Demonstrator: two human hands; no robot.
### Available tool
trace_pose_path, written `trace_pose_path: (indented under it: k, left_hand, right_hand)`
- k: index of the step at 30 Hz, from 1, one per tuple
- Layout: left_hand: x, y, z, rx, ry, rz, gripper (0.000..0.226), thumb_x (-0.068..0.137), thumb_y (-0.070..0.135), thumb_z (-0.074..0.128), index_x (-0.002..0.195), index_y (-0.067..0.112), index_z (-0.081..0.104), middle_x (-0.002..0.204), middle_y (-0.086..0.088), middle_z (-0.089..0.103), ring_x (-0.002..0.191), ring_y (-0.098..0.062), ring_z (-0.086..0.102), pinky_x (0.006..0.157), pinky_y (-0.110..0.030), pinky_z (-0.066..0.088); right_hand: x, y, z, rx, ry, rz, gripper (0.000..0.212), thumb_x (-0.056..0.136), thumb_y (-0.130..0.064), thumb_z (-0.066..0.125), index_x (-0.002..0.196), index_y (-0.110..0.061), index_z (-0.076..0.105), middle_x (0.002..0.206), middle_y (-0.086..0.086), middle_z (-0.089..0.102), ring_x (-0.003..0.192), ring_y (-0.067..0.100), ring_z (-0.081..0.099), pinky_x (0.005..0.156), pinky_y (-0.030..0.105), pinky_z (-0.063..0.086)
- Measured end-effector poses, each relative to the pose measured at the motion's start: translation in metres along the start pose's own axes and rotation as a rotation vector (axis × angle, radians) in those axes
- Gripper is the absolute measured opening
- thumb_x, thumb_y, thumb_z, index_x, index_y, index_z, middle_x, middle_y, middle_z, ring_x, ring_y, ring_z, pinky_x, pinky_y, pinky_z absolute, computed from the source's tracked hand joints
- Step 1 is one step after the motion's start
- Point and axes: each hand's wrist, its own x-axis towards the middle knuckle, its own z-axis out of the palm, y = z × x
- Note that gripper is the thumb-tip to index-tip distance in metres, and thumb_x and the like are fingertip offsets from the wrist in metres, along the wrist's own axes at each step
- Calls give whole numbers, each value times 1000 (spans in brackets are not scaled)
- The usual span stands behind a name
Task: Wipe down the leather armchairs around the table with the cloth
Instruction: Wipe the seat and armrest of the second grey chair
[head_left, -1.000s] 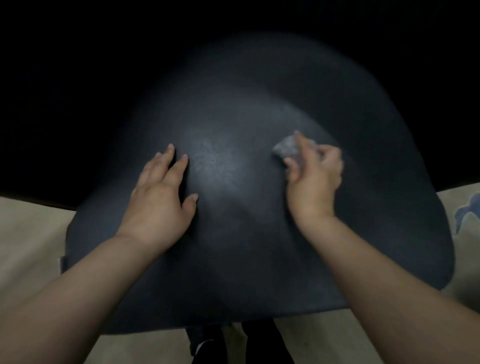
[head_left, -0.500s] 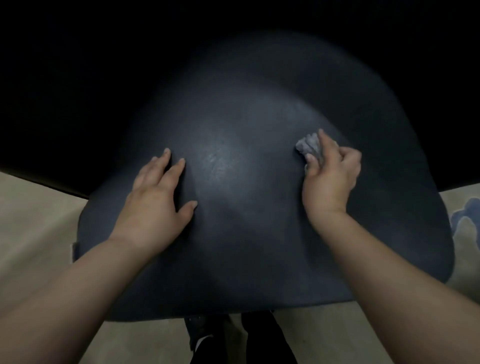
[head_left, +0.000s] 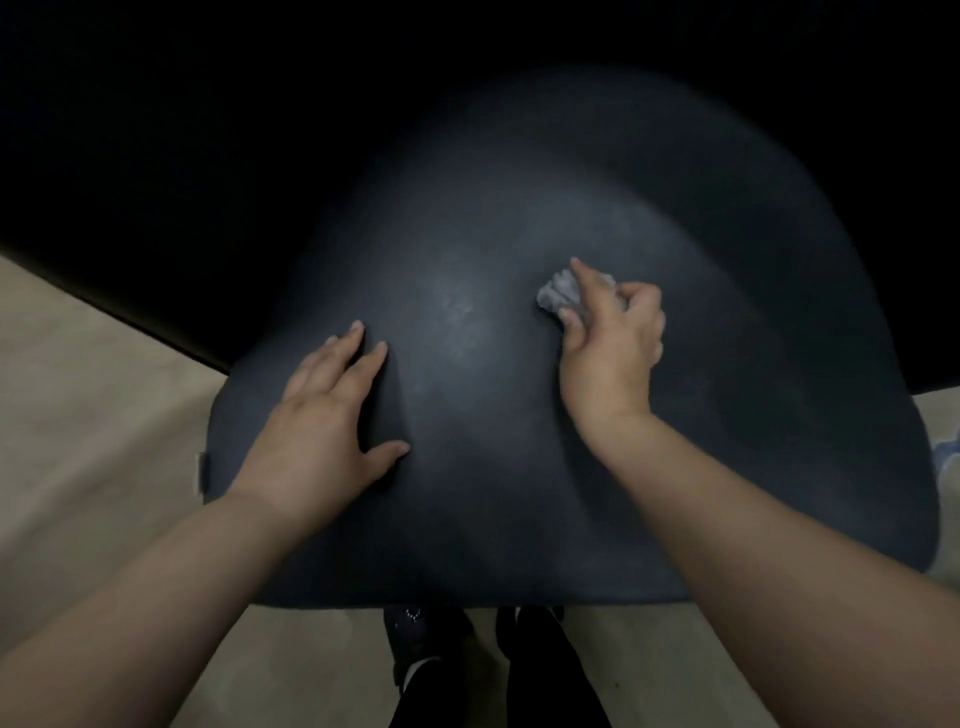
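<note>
A dark leather armchair (head_left: 519, 493) fills the middle of the head view, its rounded back toward me. My right hand (head_left: 610, 353) presses a small crumpled grey cloth (head_left: 558, 292) against the upper right of that leather surface, fingers closed on the cloth. My left hand (head_left: 322, 426) lies flat on the leather to the left, fingers spread, holding nothing. Most of the cloth is hidden under my right fingers.
Beige floor (head_left: 93, 415) shows at left and below the chair. My dark shoes and trouser legs (head_left: 493, 675) stand at the chair's near edge. A patterned rug edge (head_left: 948, 452) shows at far right. Everything beyond the chair is black.
My right hand slid the cloth right across the leather, then back left a little. The view shifted, so the chair sits slightly further right. My left hand stayed flat.
</note>
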Motion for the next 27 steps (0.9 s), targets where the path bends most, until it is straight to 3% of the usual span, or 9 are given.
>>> trace_pose_path:
  k: [2, 6, 8, 14, 18, 22, 24, 27]
  left_hand:
    - [-2, -3, 1, 0, 14, -24, 97, 71, 43, 79, 151, 23, 26, 160, 3, 10, 146, -19, 7, 115, -24, 1]
    - [-9, -9, 5, 2, 31, -82, 102, 67, 51, 78, 151, 24, 26, 160, 1, 11, 146, -21, 10, 116, -29, 6]
    - [-15, -12, 7, 7, 36, -113, 104, 66, 54, 77, 151, 25, 25, 160, 2, 10, 146, -21, 9, 118, -33, 9]
    - [-23, -21, 10, 19, 59, -148, 107, 65, 57, 77, 151, 26, 22, 160, 1, 9, 146, -21, 8, 118, -34, 8]
    - [-23, -20, 10, -1, 44, -146, 107, 67, 53, 78, 152, 23, 20, 161, 1, 6, 146, -20, 5, 115, -27, 1]
    - [-25, -18, 2, 9, 12, -142, 104, 69, 49, 79, 151, 21, 22, 160, -1, 11, 146, -22, 9, 116, -29, 6]
    - [-28, -14, -6, 15, -4, -159, 100, 71, 47, 78, 151, 21, 23, 160, 0, 13, 145, -22, 11, 116, -31, 10]
    - [-30, -2, -25, 0, -21, -191, 92, 76, 44, 75, 151, 21, 25, 159, -1, 17, 144, -23, 15, 116, -31, 11]
  right_hand:
    - [-18, -20, 13, -16, -39, -58, 51, 87, -18, 61, 133, -37, 50, 123, 11, 41, 105, 31, 40, 92, 41, 33]
    - [-66, -43, 24, 64, -271, -382, 50, 85, -15, 63, 130, -34, 54, 118, 13, 46, 103, 32, 43, 88, 37, 31]
    - [-52, -42, 20, 65, -308, -457, 46, 87, -15, 63, 129, -32, 57, 117, 15, 47, 103, 35, 45, 87, 36, 31]
    - [7, -70, 41, 21, -138, -206, 45, 91, -21, 55, 133, -36, 50, 124, 8, 42, 108, 28, 40, 91, 34, 28]
    - [-56, -73, 41, 22, -423, -498, 40, 92, -32, 50, 131, -40, 52, 125, 7, 44, 108, 30, 41, 87, 27, 22]
    - [-68, -44, 13, -30, -558, -680, 45, 85, -17, 64, 124, -38, 58, 115, 10, 51, 100, 33, 46, 86, 34, 28]
    - [-55, -28, -3, -85, -500, -602, 43, 84, -16, 65, 121, -38, 61, 112, 12, 52, 96, 36, 48, 83, 36, 33]
    - [-32, -12, -32, -77, -377, -245, 39, 86, -14, 63, 122, -32, 62, 110, 14, 49, 98, 39, 49, 86, 43, 44]
